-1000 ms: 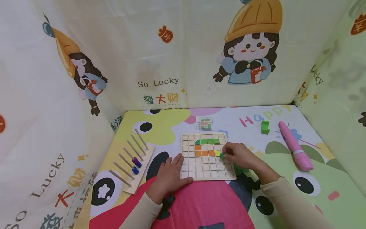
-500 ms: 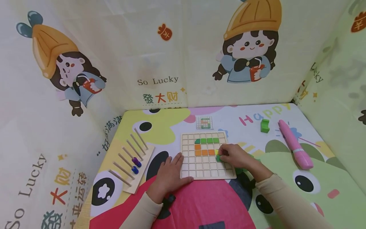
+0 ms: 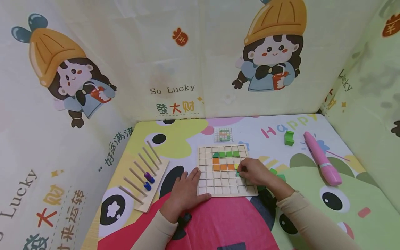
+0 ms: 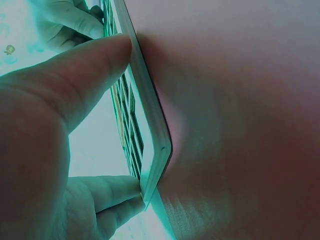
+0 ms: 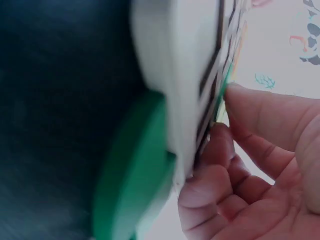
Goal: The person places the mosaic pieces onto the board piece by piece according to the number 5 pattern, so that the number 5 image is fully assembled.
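Observation:
A wooden grid board (image 3: 225, 191) lies in the middle of the table in the head view. A row of green blocks (image 3: 229, 154), several orange blocks (image 3: 223, 167) and a yellow block (image 3: 236, 166) sit in its cells. My right hand (image 3: 257, 172) pinches a small green block (image 3: 238, 174) just below the yellow one, partly hidden by the fingertips. In the right wrist view this green block (image 5: 222, 97) is down at the grid between thumb and finger. My left hand (image 3: 184, 192) rests at the board's near left corner, its thumb on the front edge and fingers on the left side.
Behind the board lies a small pattern card (image 3: 223, 134). A wooden peg rack (image 3: 140, 205) with blue and purple beads stands at the left. Loose green blocks (image 3: 281, 177) lie beside my right wrist; a green arch block (image 3: 289, 138) and a pink pen-shaped object (image 3: 323, 158) lie farther right.
My right hand has shifted slightly left and down with the green block, from the yellow block's right side to the cell below it. The left hand stays in place.

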`<state>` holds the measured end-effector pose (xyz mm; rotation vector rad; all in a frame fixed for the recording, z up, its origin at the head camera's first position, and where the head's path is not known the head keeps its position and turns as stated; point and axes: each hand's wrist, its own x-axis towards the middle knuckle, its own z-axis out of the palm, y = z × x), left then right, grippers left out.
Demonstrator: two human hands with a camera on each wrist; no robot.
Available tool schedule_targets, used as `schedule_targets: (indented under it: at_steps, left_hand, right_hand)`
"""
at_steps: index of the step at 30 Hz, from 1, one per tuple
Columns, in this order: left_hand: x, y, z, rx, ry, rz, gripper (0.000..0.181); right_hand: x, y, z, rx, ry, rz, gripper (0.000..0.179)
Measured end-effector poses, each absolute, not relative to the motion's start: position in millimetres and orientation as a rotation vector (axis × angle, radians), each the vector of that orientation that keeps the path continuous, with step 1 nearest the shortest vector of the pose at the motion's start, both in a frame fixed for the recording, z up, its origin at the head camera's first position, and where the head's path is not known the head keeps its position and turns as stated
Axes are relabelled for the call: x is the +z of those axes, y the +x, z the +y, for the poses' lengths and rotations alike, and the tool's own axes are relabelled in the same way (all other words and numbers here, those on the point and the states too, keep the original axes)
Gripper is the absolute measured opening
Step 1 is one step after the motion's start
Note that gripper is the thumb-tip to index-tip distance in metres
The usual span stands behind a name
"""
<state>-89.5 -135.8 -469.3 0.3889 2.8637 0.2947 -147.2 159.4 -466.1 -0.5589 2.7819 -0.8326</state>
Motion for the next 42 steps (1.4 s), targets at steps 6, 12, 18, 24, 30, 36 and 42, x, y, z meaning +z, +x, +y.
schedule_targets:
  at_steps: [6, 12, 18, 24, 30, 36, 42]
  left_hand:
    - [-469, -89, -136, 0.299, 0.396, 2.866, 0.104]
    - [-468, -89, -137, 0.298, 0.397, 2.868, 0.103]
    - [-468, -89, -137, 0.286, 0.397, 2.862, 0.103]
    - [-469, -90, -137, 0.279, 0.404, 2.874, 0.103]
    - [-470, -90, -136, 0.289, 0.395, 2.87, 0.104]
    - [-470, -90, -136, 0.288, 0.389, 2.863, 0.104]
    - [-469, -88, -136, 0.295, 0.389, 2.864, 0.103]
  right_hand:
    - [-467, -145, 159, -0.83, -0.537, 2.794, 0.009]
    - [-457, -141, 171, -0.939, -0.516, 2.787, 0.012]
    - [-448, -133, 198, -0.989, -0.437, 2.814, 0.013]
    - [-447, -119, 219, -0.889, -0.358, 2.856, 0.015]
    - [-458, -106, 220, -0.72, -0.408, 2.888, 0.021]
    - [-462, -100, 209, -0.593, -0.336, 2.905, 0.03]
    - [-462, -98, 205, -0.536, -0.304, 2.918, 0.029]
